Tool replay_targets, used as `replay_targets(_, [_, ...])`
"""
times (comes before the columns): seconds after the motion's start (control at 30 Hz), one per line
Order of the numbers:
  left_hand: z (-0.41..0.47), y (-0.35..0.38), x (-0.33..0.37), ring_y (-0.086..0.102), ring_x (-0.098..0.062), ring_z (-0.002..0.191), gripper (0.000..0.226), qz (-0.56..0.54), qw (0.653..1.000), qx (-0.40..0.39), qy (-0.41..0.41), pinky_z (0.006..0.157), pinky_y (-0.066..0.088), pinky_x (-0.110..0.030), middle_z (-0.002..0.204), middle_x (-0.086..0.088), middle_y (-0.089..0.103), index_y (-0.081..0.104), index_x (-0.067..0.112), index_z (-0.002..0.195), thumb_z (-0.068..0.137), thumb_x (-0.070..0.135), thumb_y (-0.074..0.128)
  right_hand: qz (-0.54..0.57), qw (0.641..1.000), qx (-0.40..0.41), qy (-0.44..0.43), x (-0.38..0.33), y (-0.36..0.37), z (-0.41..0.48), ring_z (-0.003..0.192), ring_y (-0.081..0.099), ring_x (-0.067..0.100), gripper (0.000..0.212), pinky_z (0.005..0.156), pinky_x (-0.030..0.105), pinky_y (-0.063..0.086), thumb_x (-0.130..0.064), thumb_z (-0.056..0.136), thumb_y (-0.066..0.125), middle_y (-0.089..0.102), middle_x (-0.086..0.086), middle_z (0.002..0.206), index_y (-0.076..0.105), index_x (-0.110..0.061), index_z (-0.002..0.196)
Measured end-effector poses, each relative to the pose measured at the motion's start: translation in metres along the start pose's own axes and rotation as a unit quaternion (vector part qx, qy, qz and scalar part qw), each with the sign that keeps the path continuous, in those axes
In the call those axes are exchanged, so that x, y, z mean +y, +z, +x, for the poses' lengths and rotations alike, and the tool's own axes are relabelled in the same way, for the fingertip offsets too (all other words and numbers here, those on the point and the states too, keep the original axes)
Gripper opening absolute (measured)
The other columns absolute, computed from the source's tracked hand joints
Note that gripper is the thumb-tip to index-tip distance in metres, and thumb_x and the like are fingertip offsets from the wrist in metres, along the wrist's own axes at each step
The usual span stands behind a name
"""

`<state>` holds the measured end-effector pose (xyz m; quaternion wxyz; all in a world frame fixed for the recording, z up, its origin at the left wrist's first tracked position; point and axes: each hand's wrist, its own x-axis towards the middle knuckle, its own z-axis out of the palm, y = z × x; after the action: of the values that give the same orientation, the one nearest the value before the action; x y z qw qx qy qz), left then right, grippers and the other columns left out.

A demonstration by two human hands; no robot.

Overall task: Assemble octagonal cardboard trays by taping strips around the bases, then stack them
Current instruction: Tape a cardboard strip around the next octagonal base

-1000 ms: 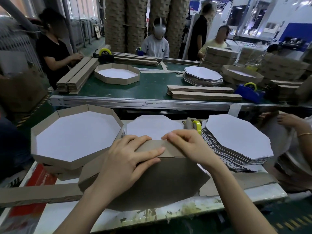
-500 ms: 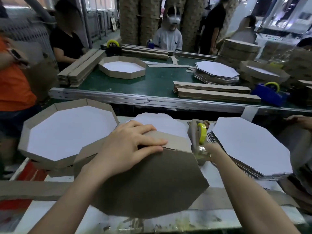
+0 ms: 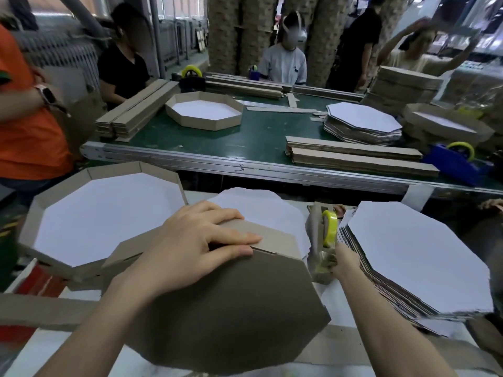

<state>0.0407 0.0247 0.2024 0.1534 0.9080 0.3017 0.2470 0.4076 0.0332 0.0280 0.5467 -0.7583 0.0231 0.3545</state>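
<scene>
At the near edge of the tabletop (image 3: 119, 363) the half-built tray (image 3: 231, 308) lies bottom-up. The left hand (image 3: 196, 246) presses flat, fingers straight, where the strip ends meet, likely to stop them springing apart. The right hand (image 3: 344, 261) reaches the tape dispenser (image 3: 324, 235) just beside it, presumably for tape; its fingers are hidden, so I cannot tell its grip. A finished tray (image 3: 103, 213) waits at the left edge.

Cardboard-packaging workshop. Green conveyor belt (image 3: 258, 142) ran across 12 o'clock, workers (image 3: 283, 63) sat beyond. On belt lay cardboard strip bundles (image 3: 353, 156) at 1 o'clock, octagonal base stack (image 3: 362, 123), finished tray (image 3: 204, 122) at 11, blue tape dispenser (image 3: 451, 161). Tall cardboard columns (image 3: 223, 31) stood behind.
</scene>
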Motion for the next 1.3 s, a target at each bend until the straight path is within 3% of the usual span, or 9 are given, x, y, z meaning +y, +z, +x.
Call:
replay_targets(0.1, [-0.001,0.001,-0.002,0.048,-0.002,0.11,0.035,-0.001,1.0,0.013,-0.002,0.089,0.044,-0.031,0.12,0.027,0.056,0.061,0.062,0.108,0.083,0.068,0.039,0.099,0.994,0.044,-0.008,0.018,-0.006,-0.016,0.067,0.055,0.021,0.013,0.051,0.031,0.041,-0.011,0.088,0.048,0.06,0.007,0.082,0.059,-0.005,0.087])
replay_targets(0.23, [-0.004,0.002,-0.006,0.049,-0.002,0.109,0.034,0.0,1.0,0.025,-0.004,0.087,0.045,-0.033,0.121,0.022,0.061,0.061,0.062,0.108,0.083,0.068,0.039,0.12,0.992,0.012,-0.048,0.058,-0.026,-0.017,0.105,0.065,0.031,0.016,0.063,0.026,0.047,-0.008,0.091,0.054,0.067,0.012,0.096,0.068,-0.002,0.096])
replay_targets(0.37, [-0.005,0.002,-0.005,0.051,-0.004,0.107,0.034,0.002,0.999,0.034,0.002,0.085,0.046,-0.031,0.118,0.021,0.062,0.064,0.058,0.108,0.084,0.066,0.042,0.028,0.986,-0.083,-0.139,0.08,-0.049,-0.005,0.124,0.055,0.023,0.016,0.105,0.041,0.045,-0.011,0.093,0.065,0.057,0.01,0.135,0.07,-0.001,0.081])
replay_targets(0.43, [-0.007,0.002,-0.005,0.052,-0.005,0.107,0.031,0.008,0.999,0.037,-0.003,0.084,0.045,-0.03,0.118,0.021,0.062,0.064,0.058,0.108,0.083,0.066,0.047,-0.001,0.982,-0.107,-0.157,0.083,-0.057,0.007,0.125,0.051,0.019,0.023,0.11,0.042,0.041,-0.008,0.092,0.067,0.056,0.006,0.129,0.071,-0.002,0.069])
replay_targets(0.67, [-0.016,0.001,-0.009,0.052,-0.005,0.107,0.032,0.016,0.999,0.045,-0.008,0.083,0.044,-0.029,0.12,0.016,0.064,0.065,0.055,0.109,0.087,0.061,0.043,-0.121,0.978,-0.062,-0.16,0.105,-0.075,0.005,0.087,0.067,0.026,0.013,0.086,0.043,0.056,-0.016,0.089,0.071,0.074,0.014,0.09,0.075,-0.003,0.088])
replay_targets(0.8, [-0.026,-0.002,-0.013,0.054,-0.009,0.109,0.031,0.026,0.999,0.047,-0.003,0.084,0.046,-0.031,0.122,0.012,0.064,0.063,0.053,0.113,0.089,0.057,0.044,-0.137,0.964,-0.136,-0.183,0.08,-0.04,-0.039,0.078,0.067,0.022,0.012,0.068,0.032,0.053,-0.014,0.09,0.07,0.075,0.008,0.079,0.075,-0.004,0.092])
replay_targets(0.97, [-0.054,-0.012,-0.021,0.048,-0.008,0.116,0.035,0.001,0.999,0.043,-0.007,0.092,0.041,-0.032,0.129,0.019,0.055,0.06,0.053,0.117,0.089,0.058,0.039,-0.143,0.928,-0.197,-0.283,0.018,0.001,-0.121,0.041,0.044,0.004,0.019,0.043,0.017,0.037,-0.017,0.093,0.067,0.076,0.002,0.076,0.074,-0.005,0.107])
replay_targets(1.13, [-0.081,-0.019,-0.026,0.049,-0.007,0.117,0.036,-0.002,0.997,0.074,-0.024,0.098,0.034,-0.025,0.127,0.012,0.061,0.066,0.047,0.113,0.089,0.057,0.041,-0.121,0.9,-0.246,-0.338,-0.026,0.024,-0.217,0.045,0.031,0.01,0.062,0.041,0.016,0.034,-0.02,0.092,0.069,0.077,0.0,0.078,0.04,-0.023,0.147])
replay_targets(1.3, [-0.091,-0.025,-0.021,0.051,-0.014,0.121,0.045,0.019,0.997,0.063,-0.042,0.1,0.035,-0.029,0.132,0.009,0.058,0.058,0.046,0.124,0.089,0.059,0.033,-0.074,0.894,-0.262,-0.356,-0.027,0.03,-0.303,0.043,0.032,0.008,0.052,0.04,0.016,0.032,-0.022,0.092,0.068,0.078,-0.001,0.083,0.051,-0.017,0.14])
